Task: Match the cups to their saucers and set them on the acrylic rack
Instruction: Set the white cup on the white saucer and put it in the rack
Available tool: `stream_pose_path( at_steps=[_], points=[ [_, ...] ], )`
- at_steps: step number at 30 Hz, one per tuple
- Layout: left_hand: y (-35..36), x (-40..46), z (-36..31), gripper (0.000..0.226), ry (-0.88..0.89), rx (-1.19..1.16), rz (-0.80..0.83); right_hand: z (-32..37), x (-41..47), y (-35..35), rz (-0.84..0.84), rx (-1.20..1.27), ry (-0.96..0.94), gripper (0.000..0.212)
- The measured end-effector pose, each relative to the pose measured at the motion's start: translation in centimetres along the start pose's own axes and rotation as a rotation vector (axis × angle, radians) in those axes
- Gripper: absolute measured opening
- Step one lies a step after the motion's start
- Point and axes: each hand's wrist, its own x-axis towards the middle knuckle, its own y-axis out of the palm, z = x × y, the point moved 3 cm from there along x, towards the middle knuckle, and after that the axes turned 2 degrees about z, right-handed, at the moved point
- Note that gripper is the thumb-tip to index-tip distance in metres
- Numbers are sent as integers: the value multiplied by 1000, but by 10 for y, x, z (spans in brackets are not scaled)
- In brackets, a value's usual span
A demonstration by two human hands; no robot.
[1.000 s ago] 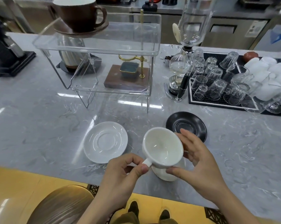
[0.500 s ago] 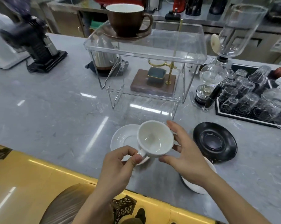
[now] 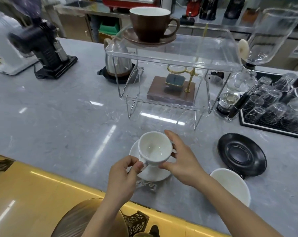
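A white cup (image 3: 154, 148) is over the white saucer (image 3: 155, 175) near the counter's front edge; whether it touches the saucer I cannot tell. My left hand (image 3: 123, 177) pinches its handle. My right hand (image 3: 182, 161) cups its right side. A black saucer (image 3: 241, 153) lies to the right. Beside it, nearer me, is a second white cup (image 3: 232, 185). A brown cup (image 3: 151, 23) on its brown saucer (image 3: 127, 35) stands on the top left of the clear acrylic rack (image 3: 196, 53).
Behind the rack are a kettle (image 3: 117, 64) and a wooden stand with a brass frame (image 3: 172, 91). A black grinder (image 3: 45, 48) stands at the back left. A siphon brewer (image 3: 244, 71) and a black mat of upturned glasses (image 3: 274, 106) fill the right.
Both hands carried the white cup left from beside the black saucer to over the white saucer. The second white cup, hidden before, now shows at the right.
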Motion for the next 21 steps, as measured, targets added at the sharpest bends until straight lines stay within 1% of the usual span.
stream_pose_path(
  at_steps=[8,15,21],
  points=[
    [-2,5,12,24,-19,14,16,-5,2,12,-11,7,29,99],
    [-4,3,16,24,-21,80,55,-9,-3,18,-14,-16,-2,90],
    [-5,1,18,20,-40,61,57,-10,-6,22,-16,-20,-13,91]
  ],
)
